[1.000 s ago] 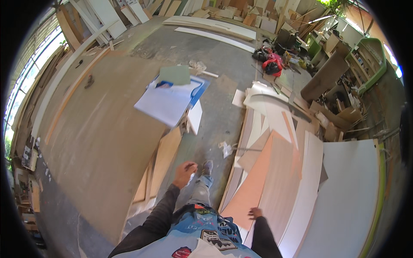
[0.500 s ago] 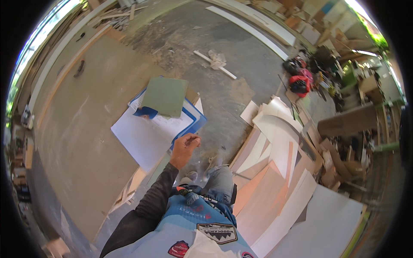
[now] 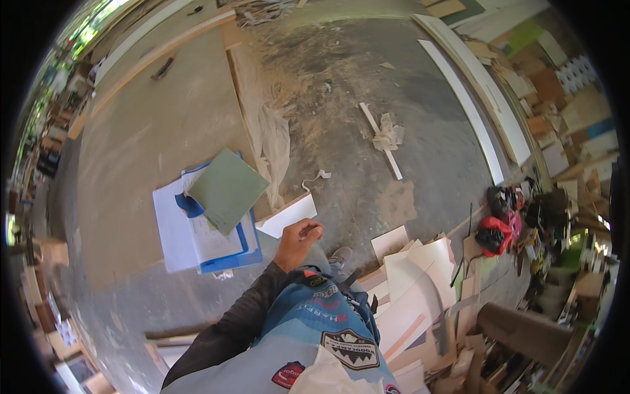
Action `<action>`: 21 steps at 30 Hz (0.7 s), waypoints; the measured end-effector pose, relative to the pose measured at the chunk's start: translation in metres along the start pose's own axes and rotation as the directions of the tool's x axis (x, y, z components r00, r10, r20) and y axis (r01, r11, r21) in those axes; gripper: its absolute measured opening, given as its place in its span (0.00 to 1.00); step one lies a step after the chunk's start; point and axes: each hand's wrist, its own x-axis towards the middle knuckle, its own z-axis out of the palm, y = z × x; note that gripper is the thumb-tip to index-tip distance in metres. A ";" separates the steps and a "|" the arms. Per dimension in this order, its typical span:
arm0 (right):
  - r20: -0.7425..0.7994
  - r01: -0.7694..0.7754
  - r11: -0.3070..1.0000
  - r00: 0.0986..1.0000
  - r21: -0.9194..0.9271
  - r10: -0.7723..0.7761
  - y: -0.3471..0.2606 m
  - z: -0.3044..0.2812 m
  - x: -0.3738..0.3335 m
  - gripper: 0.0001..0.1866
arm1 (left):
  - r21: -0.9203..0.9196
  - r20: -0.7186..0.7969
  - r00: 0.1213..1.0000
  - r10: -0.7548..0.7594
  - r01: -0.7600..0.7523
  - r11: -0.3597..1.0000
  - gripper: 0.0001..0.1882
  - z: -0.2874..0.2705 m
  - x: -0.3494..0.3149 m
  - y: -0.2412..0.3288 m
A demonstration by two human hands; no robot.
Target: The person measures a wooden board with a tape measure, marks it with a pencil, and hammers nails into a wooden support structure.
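My left hand (image 3: pixel 300 243) hangs in front of my body with its fingers curled in and nothing seen in them. Just left of it, on a large brown board (image 3: pixel 144 138), lie papers and a blue folder (image 3: pixel 230 262). A green sheet or cover (image 3: pixel 228 190) rests on top of these, turned at an angle. Against its left edge shows a small dark blue piece (image 3: pixel 189 205). Beyond the hand, a white panel piece (image 3: pixel 292 215) sits by the board's edge. My right hand is outside the picture.
A pile of cut sheets and offcuts (image 3: pixel 417 276) lies right of my feet. A white strip with crumpled plastic (image 3: pixel 388 134) is ahead on the dusty floor. Long white boards (image 3: pixel 462 111) lie far right, near a red bag (image 3: pixel 493 236) and a brown roll (image 3: pixel 525 335).
The view has swung, so the folder and green sheet now appear turned and further left, and the offcut pile lower. My left hand keeps its curled shape near my waist.
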 end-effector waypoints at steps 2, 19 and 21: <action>0.056 0.040 0.998 0.998 -0.044 -0.037 -0.051 -0.018 0.033 0.08 | 0.083 -0.002 1.000 0.014 -0.014 0.996 0.10 0.027 0.018 0.014; 0.292 0.326 0.931 0.885 0.167 -0.362 -0.506 0.038 0.401 0.07 | 0.039 -0.455 0.888 0.059 -0.047 0.998 0.12 0.085 0.285 0.086; 0.340 0.265 0.939 0.881 0.219 -0.328 -0.576 0.144 0.403 0.06 | 0.087 -0.475 0.878 0.062 -0.023 0.996 0.11 0.081 0.317 0.107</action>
